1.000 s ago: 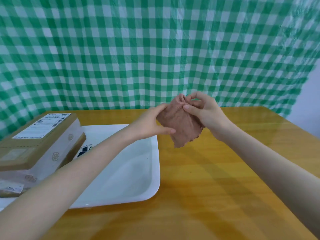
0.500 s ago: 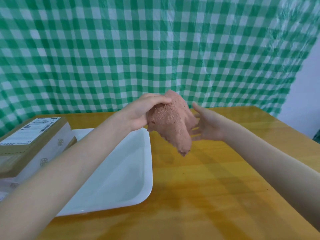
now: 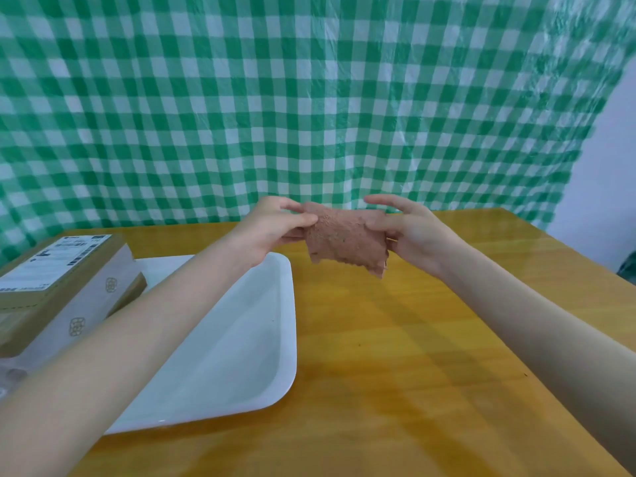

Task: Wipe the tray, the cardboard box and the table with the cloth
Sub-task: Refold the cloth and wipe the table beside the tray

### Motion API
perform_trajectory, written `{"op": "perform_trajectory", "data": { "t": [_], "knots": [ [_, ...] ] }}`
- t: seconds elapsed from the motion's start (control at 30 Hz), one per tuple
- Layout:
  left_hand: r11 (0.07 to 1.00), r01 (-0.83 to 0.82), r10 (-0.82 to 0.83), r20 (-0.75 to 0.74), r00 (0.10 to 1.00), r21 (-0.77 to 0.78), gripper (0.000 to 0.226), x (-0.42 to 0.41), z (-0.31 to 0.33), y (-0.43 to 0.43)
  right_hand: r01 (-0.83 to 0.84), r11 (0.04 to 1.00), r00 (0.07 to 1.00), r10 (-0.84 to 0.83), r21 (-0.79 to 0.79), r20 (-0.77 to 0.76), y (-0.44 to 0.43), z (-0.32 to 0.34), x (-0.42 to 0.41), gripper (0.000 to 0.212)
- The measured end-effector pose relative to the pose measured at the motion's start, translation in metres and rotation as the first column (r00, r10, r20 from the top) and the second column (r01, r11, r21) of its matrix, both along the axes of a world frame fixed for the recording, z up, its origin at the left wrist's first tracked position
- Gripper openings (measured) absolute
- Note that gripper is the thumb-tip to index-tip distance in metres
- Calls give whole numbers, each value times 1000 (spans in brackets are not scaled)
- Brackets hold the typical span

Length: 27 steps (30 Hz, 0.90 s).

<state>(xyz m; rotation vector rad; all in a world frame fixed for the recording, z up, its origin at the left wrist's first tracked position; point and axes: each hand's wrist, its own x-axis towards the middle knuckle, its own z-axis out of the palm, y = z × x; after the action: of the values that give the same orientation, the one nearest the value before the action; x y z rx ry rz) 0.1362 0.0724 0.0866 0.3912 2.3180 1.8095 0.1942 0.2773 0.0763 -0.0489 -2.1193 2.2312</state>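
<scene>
A small reddish-brown cloth (image 3: 346, 239) hangs stretched in the air above the far middle of the wooden table (image 3: 395, 339). My left hand (image 3: 272, 225) pinches its left edge between thumb and fingers. My right hand (image 3: 409, 228) pinches its right edge with the thumb, while the index finger points out above it. A white rectangular tray (image 3: 241, 356) lies on the table's left half, under my left forearm. At the far left stands the cardboard box (image 3: 58, 290) with a white shipping label on top.
A green-and-white checked sheet (image 3: 309, 98) hangs behind the table. A pale wall (image 3: 609, 173) shows at the right. The table's right edge runs close to my right forearm. A crinkled clear wrapper (image 3: 8, 376) lies in front of the box.
A second ago both hands held the bunched cloth. Then the left hand alone held it hanging. Now both hands pinch its edges and pull it out flat between them.
</scene>
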Motion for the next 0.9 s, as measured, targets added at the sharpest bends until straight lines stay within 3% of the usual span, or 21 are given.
{"op": "perform_trajectory", "data": {
  "t": [0.1, 0.2, 0.33, 0.4, 0.43, 0.5, 0.57, 0.67, 0.77, 0.83, 0.9],
  "knots": [
    [995, -17, 6, -117, 993, -96, 48, -1, -3, 2, 81, 943, 996, -70, 322, -48, -4, -2, -3, 38],
    [948, -10, -89, -292, 952, -319, 35, -2, -6, 3, 114, 791, 993, -100, 601, -57, -10, -6, -9, 44],
    [891, -115, -99, -435, 895, -440, 20, -7, -11, 6, 160, 535, 986, -54, 829, -156, -14, -9, -14, 15],
    [890, -130, -80, -432, 898, -437, 12, -15, -15, 5, 147, 579, 989, -69, 802, -131, -10, -10, -18, 17],
    [901, -100, -83, -392, 916, -423, 8, -21, -17, 4, 107, 670, 994, -71, 734, -80, -8, -10, -20, 21],
    [918, 4, -118, -264, 957, -396, 7, -30, -23, 3, -4, 885, 997, -31, 466, 68, -6, -11, -22, 25],
    [909, 69, -160, -193, 968, -410, 16, -34, -32, 5, -50, 988, 973, 15, 146, 231, -5, -11, -23, 26],
    [895, 61, -160, -189, 969, -443, 32, -37, -43, 2, 51, 998, 912, -36, -27, 409, -2, -16, -28, 14],
    [851, 31, -153, -190, 970, -524, 34, -45, -54, -9, 209, 974, 888, -152, -87, 433, 5, -32, -48, 18],
    [808, 30, -161, -172, 972, -589, 33, -48, -62, -15, 334, 940, 864, -277, -68, 420, 9, -45, -64, 32],
    [751, 26, -169, -154, 974, -659, 35, -52, -69, -20, 407, 910, 839, -407, 81, 360, 4, -58, -78, 29]
  ]
}}
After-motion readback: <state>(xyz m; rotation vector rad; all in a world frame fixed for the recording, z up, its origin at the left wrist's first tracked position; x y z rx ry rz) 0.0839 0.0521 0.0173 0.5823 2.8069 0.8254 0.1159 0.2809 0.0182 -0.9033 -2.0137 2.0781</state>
